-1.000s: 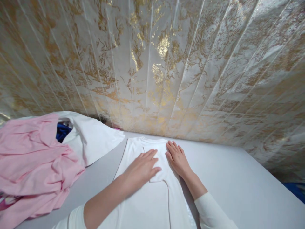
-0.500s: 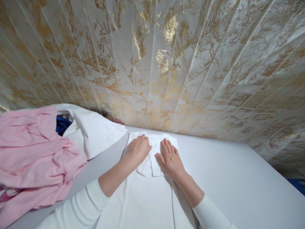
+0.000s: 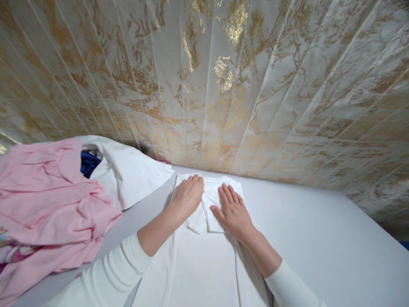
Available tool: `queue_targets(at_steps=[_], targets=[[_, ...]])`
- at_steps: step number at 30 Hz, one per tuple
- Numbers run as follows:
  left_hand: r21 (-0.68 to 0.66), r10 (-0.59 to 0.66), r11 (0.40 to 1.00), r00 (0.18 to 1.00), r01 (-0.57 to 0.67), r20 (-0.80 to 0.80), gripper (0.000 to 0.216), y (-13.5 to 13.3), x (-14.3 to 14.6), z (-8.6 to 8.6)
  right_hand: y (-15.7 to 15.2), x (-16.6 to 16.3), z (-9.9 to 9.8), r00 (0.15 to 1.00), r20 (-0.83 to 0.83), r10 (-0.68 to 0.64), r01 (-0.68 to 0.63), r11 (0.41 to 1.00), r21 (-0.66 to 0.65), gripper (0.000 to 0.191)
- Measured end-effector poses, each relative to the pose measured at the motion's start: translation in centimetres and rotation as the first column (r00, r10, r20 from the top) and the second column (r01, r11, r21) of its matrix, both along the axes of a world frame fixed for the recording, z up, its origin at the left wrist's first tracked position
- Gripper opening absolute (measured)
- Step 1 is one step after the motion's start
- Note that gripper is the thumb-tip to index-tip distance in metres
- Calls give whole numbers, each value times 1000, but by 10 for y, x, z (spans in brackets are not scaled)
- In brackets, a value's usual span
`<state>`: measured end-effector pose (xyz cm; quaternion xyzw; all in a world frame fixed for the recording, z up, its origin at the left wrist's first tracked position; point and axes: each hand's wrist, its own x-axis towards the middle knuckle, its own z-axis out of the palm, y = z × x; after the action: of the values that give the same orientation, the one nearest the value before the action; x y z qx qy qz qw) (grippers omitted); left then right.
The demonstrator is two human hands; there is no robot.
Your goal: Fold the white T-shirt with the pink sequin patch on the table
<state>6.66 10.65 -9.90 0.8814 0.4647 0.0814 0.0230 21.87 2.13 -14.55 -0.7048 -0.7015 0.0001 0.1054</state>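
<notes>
A white garment (image 3: 204, 268) lies spread on the table in front of me, its far end turned back into two short flaps side by side. Its exact kind is hard to tell. My left hand (image 3: 191, 194) is closed on the cloth of the left flap, fingers curled and back of the hand up. Small creases run from it across the cloth towards the right. My right hand (image 3: 232, 211) lies flat on the right flap, fingers stretched out and thumb apart. Both forearms reach in over the garment's sides, and the fingertips of my left hand are partly hidden.
On the left of the pale table (image 3: 303, 238) is a heap of clothes: a pink garment (image 3: 54, 192), a white one (image 3: 137, 175) behind it and something dark blue (image 3: 89, 163) between them. A gold-patterned curtain (image 3: 204, 106) hangs along the table's far edge.
My left hand has curled further and drawn the cloth into creases. My right hand stays flat on the right flap. The whole view has shifted slightly.
</notes>
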Motion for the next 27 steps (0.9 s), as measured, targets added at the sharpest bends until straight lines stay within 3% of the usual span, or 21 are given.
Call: queue_targets(at_steps=[11,20,24,27], targets=[[-14,18,1000,999,-18,51,8,8,-5,-1,0,2,-2,1000,10,28,-28,1000,12,73],[-35,34,999,984,-29,173,12,14,-9,-4,0,2,2,998,-33,55,-56,998,-23,98],[11,-130,991,957,132,261,20,1,-9,3,1,7,-2,981,-178,74,-66,997,50,105],[0,-322,942,904,336,282,21,-17,-10,4,6,16,-9,927,-371,60,16,980,199,80]])
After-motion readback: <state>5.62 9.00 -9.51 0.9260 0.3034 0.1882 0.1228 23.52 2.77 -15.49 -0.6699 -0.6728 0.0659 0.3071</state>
